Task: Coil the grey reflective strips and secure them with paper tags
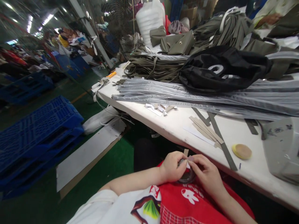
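Observation:
In front of my lap, my left hand [174, 166] is closed around a grey, ring-shaped roll [187, 178] that looks like tape; the fingers cover much of it. My right hand [207, 174] meets it from the other side, thumb and forefinger pinching a small pale piece [191, 158]. What this piece is made of is too small to tell. A short beige strip [186, 152] sticks up just beyond the fingertips. Both hands are below the table's near edge, over a red apron [179, 205].
The white table [177, 124] carries grey zipper-like strips [151, 90], a black bag-like bundle [224, 68], beige strips [205, 130], a round yellowish disc [242, 151] and a grey plastic bin [282, 149]. Blue pallets [42, 124] stand left. Another person's hand [268, 20] shows at far right.

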The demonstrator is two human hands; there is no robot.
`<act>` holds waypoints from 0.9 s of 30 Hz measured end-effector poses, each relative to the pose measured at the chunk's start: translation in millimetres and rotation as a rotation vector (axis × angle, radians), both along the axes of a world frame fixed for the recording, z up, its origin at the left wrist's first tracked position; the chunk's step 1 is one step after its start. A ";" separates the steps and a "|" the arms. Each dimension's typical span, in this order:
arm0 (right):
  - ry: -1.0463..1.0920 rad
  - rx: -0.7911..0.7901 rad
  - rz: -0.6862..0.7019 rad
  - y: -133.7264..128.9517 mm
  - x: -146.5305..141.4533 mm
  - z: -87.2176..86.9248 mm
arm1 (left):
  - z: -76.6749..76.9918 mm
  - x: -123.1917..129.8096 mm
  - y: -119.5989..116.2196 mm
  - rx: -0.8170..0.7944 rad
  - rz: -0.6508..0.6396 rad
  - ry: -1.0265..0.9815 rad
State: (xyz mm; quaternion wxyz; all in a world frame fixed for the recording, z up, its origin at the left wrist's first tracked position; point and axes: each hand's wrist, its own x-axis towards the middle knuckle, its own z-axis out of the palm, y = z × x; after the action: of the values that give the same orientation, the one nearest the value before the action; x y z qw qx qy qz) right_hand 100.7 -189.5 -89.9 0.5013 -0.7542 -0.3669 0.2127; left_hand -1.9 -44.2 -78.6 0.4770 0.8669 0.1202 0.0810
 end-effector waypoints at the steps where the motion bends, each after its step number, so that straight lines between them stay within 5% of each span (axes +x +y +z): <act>1: 0.072 -0.016 -0.015 0.4 2.4 -0.7 | 0.5 -0.5 -0.9 0.018 -0.001 0.005; 6: 0.388 -0.125 0.031 0.2 17.4 3.5 | 2.7 -0.9 -1.6 -0.050 -0.005 0.071; 10: 0.441 -0.201 0.113 0.4 24.4 9.9 | 5.2 -2.6 -0.4 -0.161 -0.014 0.117; 18: 0.837 -0.131 0.155 -0.2 30.8 -0.6 | 10.0 -5.8 -1.4 -0.202 -0.116 0.150; 27: 0.685 -0.318 0.252 7.4 43.0 17.2 | 15.7 -6.6 0.2 -0.167 -0.138 0.184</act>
State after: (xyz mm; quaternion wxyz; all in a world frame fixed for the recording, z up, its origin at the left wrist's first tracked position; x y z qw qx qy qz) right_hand 143.7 -182.2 -72.7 0.4415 -0.6568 -0.2309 0.5660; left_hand -8.5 -44.0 -62.9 0.5387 0.8342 0.1099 -0.0418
